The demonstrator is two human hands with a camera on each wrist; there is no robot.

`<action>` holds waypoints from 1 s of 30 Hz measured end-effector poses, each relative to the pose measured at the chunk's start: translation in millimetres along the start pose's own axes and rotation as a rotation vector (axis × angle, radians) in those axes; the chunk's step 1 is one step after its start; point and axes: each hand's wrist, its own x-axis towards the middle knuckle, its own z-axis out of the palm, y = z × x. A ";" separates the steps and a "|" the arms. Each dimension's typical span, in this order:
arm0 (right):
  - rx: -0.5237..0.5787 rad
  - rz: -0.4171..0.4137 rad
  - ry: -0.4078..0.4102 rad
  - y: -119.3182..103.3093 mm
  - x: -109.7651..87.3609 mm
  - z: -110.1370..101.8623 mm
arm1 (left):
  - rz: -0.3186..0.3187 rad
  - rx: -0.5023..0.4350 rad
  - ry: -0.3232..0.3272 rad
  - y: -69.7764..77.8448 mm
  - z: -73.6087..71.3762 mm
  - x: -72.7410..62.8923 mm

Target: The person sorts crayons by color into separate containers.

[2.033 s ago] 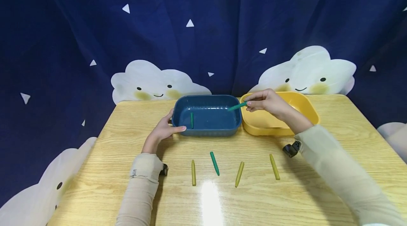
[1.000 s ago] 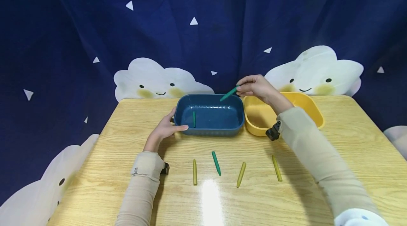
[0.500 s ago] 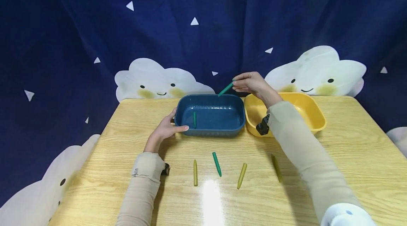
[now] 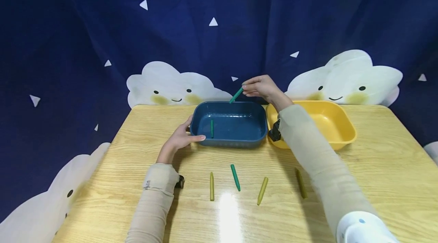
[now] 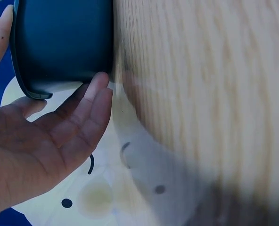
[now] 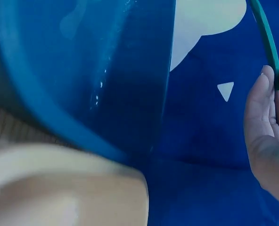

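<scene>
Between thumb and fingertips my right hand [image 4: 261,88] pinches a green crayon [image 4: 236,95], tilted with its lower end at the far rim of a blue plastic bin [image 4: 229,143]. The right wrist view also shows this crayon [image 6: 267,40] sticking out from the fingertips. My left hand [image 4: 180,137] grips the left end of the bin, thumb over the front rim and fingers along the side. In the left wrist view, its fingertips [image 5: 99,82] are at the bin's end wall [image 5: 64,42]. Inside the bin lies another green crayon [image 4: 212,129].
A yellow bin [image 4: 342,129] stands right beside the blue one, partly behind my right forearm. Across the wooden table [image 4: 116,182] lie a green crayon [image 4: 235,177] and three yellow crayons, including one left [image 4: 211,186], one mid-right [image 4: 262,191] and one by the right sleeve [image 4: 300,183].
My right hand has carried the green crayon left and up, from above the yellow bin's left side to the blue bin's far rim. The left hand keeps its hold on the blue bin.
</scene>
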 end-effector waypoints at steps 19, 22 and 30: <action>-0.003 -0.039 -0.035 9.1 34.0 32.1 | -0.019 -0.016 0.007 -4.5 2.8 2.7; -0.018 -0.008 -0.059 16.2 34.8 34.3 | -0.024 -0.011 0.005 -4.0 4.9 2.5; -0.072 0.078 -0.162 26.1 32.8 36.2 | -0.020 -0.023 -0.006 -0.9 7.3 -0.5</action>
